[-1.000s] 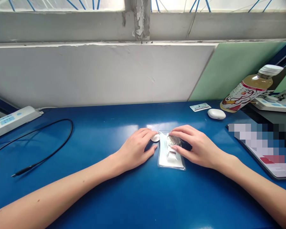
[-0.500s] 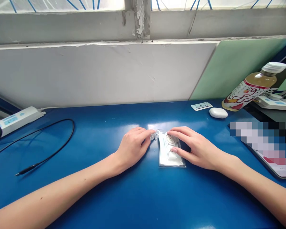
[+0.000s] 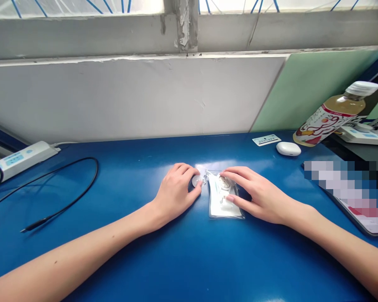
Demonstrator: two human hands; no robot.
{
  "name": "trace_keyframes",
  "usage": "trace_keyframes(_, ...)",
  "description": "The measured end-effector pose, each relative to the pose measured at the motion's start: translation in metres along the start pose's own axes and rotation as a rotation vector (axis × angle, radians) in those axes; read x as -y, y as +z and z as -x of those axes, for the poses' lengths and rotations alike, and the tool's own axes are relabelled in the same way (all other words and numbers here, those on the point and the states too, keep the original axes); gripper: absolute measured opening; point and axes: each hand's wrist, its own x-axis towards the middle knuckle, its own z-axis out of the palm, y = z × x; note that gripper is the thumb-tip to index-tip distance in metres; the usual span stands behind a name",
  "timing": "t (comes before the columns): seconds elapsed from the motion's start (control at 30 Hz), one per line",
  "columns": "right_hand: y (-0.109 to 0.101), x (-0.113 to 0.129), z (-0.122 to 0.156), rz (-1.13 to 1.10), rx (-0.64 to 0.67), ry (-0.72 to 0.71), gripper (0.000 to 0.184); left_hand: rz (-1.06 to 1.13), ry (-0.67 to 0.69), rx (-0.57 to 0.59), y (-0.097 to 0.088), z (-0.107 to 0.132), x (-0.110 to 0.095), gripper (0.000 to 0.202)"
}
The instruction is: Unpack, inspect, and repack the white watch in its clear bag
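Note:
My left hand (image 3: 178,186) rests on the blue table, its thumb and fingers closed about a small round greyish disc (image 3: 196,181). A small beaded or chain-like bit (image 3: 204,179) lies beside the disc, close to the packet; whether they are joined I cannot tell. Just right of it, a clear plastic packet (image 3: 227,208) with a white card inside lies flat. A round, ring-shaped pale item (image 3: 224,183) shows on or in the packet. My right hand (image 3: 252,188) grips the packet from the right, thumb and fingertips on its face; its other fingers are partly hidden.
A black cable (image 3: 78,201) loops at left near a white power strip (image 3: 25,157). At back right are a small card (image 3: 266,140), a white earbud case (image 3: 288,148) and a drink bottle (image 3: 329,117). A phone-like slab (image 3: 349,201), partly blurred out, lies at right.
My left thumb and fingers have parted a little, showing more of the round disc. The packet has shifted very slightly left under my right hand, which is almost still.

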Motion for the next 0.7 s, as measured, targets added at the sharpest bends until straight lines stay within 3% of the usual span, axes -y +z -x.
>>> trace_keyframes(0.23,0.003,0.003,0.000,0.024,-0.022,0.002,0.049,-0.040,0.010,0.005,0.001,0.002,0.000,0.011)
trace_keyframes(0.37,-0.004,-0.004,0.001,0.052,-0.019,-0.005,0.060,-0.047,0.017,-0.009,0.001,0.002,0.000,0.012)
trace_keyframes(0.53,-0.015,-0.015,0.002,0.064,0.059,-0.037,0.080,-0.014,0.028,-0.009,0.001,0.001,0.000,0.017)
trace_keyframes(0.7,-0.013,-0.015,0.001,0.076,0.136,0.004,0.085,-0.021,0.026,0.003,0.002,0.001,0.000,0.013)
